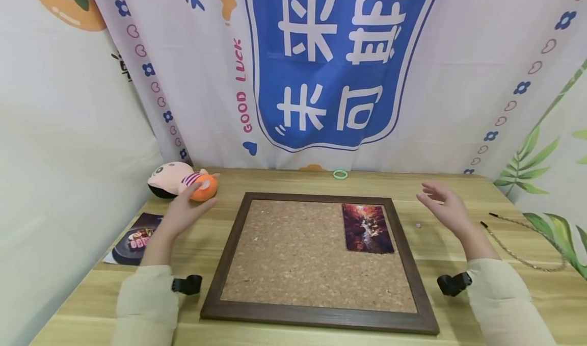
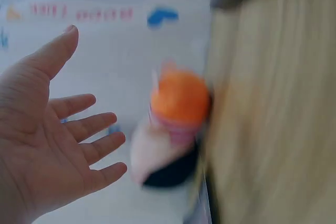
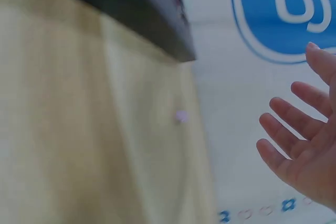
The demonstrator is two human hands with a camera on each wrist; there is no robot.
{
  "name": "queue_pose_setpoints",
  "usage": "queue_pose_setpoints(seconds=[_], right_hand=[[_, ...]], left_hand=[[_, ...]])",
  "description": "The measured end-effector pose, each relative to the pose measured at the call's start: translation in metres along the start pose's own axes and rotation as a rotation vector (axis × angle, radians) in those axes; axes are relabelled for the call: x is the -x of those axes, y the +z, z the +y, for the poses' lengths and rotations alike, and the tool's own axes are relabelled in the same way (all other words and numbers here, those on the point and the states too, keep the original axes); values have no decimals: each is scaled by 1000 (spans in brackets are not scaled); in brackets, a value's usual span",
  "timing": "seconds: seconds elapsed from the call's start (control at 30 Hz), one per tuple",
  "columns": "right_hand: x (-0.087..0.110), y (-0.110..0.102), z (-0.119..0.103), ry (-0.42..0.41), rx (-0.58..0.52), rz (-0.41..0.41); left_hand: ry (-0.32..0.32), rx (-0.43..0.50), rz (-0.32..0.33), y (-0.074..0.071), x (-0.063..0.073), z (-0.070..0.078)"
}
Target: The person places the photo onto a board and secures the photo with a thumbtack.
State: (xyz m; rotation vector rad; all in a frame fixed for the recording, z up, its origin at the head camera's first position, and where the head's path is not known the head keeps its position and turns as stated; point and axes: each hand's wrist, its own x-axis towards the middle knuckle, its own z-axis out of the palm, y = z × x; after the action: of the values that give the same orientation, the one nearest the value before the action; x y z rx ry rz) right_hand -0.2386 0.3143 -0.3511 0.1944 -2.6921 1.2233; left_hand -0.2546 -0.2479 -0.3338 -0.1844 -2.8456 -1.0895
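Note:
A cork board (image 1: 293, 264) in a dark brown frame lies flat on the table, with a dark red and purple picture card (image 1: 368, 229) at its upper right. My left hand (image 1: 181, 214) hovers left of the board, its fingers spread and holding nothing; in the left wrist view the left hand (image 2: 58, 135) shows its bare palm. Close by it in the head view is a plush doll (image 1: 171, 178) with an orange part. My right hand (image 1: 444, 207) is raised right of the board, likewise holding nothing, and its relaxed fingers (image 3: 286, 124) show in the right wrist view.
A photo card with food on it (image 1: 133, 239) lies at the table's left, partly behind the left forearm. A green ring (image 1: 340, 175) sits at the back edge. A tiny pink bead-like thing (image 1: 418, 225) and a thin chain cord (image 1: 523, 262) lie on the right.

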Motion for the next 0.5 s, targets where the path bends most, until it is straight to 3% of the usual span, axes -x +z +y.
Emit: queue_pose_setpoints(seconds=[0.17, 0.33, 0.5], right_hand=[[6, 7, 20, 46, -16, 42], [9, 12, 31, 65, -18, 22], [10, 20, 46, 71, 0, 7]], left_hand=[[-117, -3, 73, -28, 20, -45], [-217, 63, 99, -40, 39, -93], [-272, 12, 53, -41, 51, -113]])
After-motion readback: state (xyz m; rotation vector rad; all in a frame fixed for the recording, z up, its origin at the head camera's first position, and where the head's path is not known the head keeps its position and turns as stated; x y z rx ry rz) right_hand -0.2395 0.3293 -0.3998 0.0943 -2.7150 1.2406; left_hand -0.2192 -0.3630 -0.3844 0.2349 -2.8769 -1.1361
